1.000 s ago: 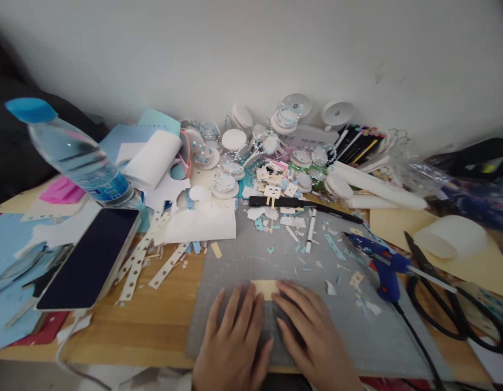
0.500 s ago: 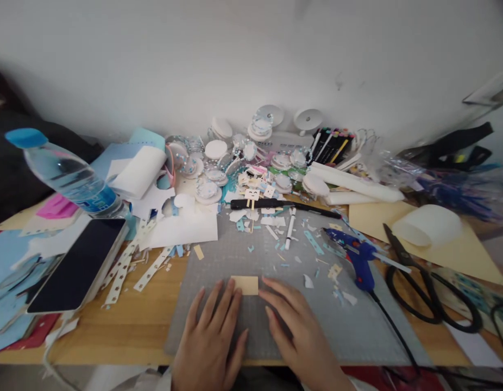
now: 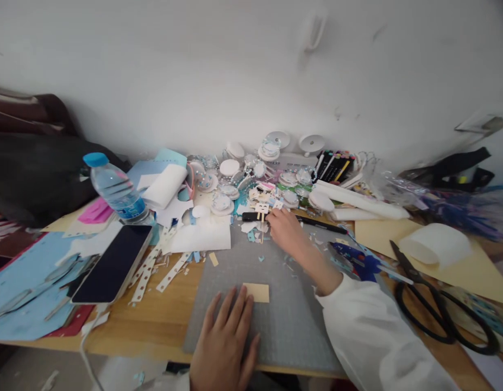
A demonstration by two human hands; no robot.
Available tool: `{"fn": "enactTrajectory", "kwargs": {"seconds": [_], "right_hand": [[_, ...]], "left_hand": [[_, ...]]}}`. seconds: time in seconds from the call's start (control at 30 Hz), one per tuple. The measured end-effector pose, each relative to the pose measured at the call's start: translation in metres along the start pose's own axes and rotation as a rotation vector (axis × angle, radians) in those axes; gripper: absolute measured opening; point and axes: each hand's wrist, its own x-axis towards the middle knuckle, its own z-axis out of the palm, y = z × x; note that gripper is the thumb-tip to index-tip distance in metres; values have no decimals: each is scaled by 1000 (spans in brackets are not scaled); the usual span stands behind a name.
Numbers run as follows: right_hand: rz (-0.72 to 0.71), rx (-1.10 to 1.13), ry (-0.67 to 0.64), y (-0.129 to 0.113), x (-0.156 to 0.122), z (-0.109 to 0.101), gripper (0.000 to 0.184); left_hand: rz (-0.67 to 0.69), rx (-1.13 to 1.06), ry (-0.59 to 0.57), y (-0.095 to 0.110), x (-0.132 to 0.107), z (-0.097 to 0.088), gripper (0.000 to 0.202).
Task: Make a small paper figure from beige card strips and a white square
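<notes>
My left hand (image 3: 227, 334) lies flat on the grey cutting mat (image 3: 219, 277), its fingers spread and its fingertips touching the left end of a small beige paper rectangle (image 3: 257, 292). My right hand (image 3: 287, 232) reaches over the mat to the far clutter, palm down with fingers curled together. Its fingertips are at a black pen-like tool (image 3: 316, 223), beside a small paper smiling-face figure (image 3: 262, 208) on thin legs. What those fingers hold, if anything, is hidden. Behind them lies a pile of small paper cutouts (image 3: 263, 191).
At left stand a water bottle (image 3: 119, 190) and a phone (image 3: 113, 264). Large black scissors (image 3: 425, 288) and a blue glue gun (image 3: 359, 263) lie at right. White discs (image 3: 229, 167) and a box of markers (image 3: 333, 166) line the wall. Paper scraps litter the mat.
My right hand has left the beige rectangle and moved forward to the black tool and paper cutouts. My left hand stays on the rectangle. The view has shifted left and up.
</notes>
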Motion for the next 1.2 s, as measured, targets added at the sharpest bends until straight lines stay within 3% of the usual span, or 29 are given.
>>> {"fn": "enactTrajectory", "kwargs": {"seconds": [0.17,0.33,0.5,0.63,0.7,0.8,0.97,1.1,1.2], "right_hand": [[-11,-29,-3,8,19,16,29],[-45,16,2,12,22,16,31],[-58,136,71,22,22,-6,34],[-28,249,225,26,11,-32,37],[29,385,354,22,0,-42,38],[99,810,495,11,-20,-47,37],[187,1312,438,-7,-50,-35,31],[324,1464,412,-9,-65,-16,32],[393,1529,316,-6,-71,-3,33]], "left_hand": [[2,4,-16,-1,-1,0,49],[-2,-15,-2,-2,-3,2,52],[-4,-30,-19,-2,-4,2,52],[-18,-34,-22,-1,-3,0,52],[-18,-40,-35,-1,-3,-2,52],[-17,-49,-52,-1,-3,-4,53],[-23,-95,-61,-1,-4,-5,52],[-14,-256,-38,-1,-5,-7,42],[-62,-427,5,0,0,-14,34]]}}
